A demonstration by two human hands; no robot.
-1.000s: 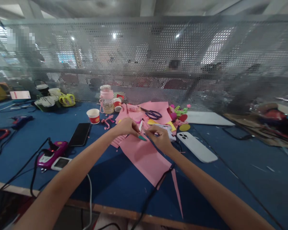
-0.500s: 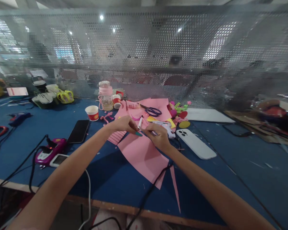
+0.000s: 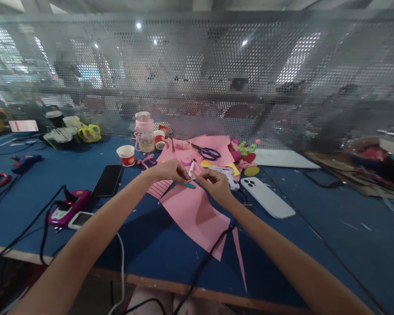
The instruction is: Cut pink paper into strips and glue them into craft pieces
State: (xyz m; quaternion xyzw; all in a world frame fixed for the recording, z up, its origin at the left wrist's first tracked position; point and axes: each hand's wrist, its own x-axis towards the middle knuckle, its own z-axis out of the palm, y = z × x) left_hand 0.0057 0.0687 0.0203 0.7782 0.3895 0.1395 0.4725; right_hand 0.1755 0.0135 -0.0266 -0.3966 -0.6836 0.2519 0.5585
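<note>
Left hand (image 3: 173,170) and right hand (image 3: 216,184) bare, ungloved. Forearms (image 3: 111,205) bare, slender. Pale clothing (image 3: 151,294) on lap, detail indistinct.

No words or numbers can be read. On the far left, a lit screen (image 3: 23,126) shows lines too small to make out. Left of the middle, a red-banded paper cup (image 3: 126,152) bears a yellowish emblem (image 3: 130,160); farther right, markings on a pink tube (image 3: 184,145) are blurred.

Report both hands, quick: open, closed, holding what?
Left hand: closed, holding the green piece.
Right hand: pinched closed; what it holds, if anything, cannot be told.
</note>
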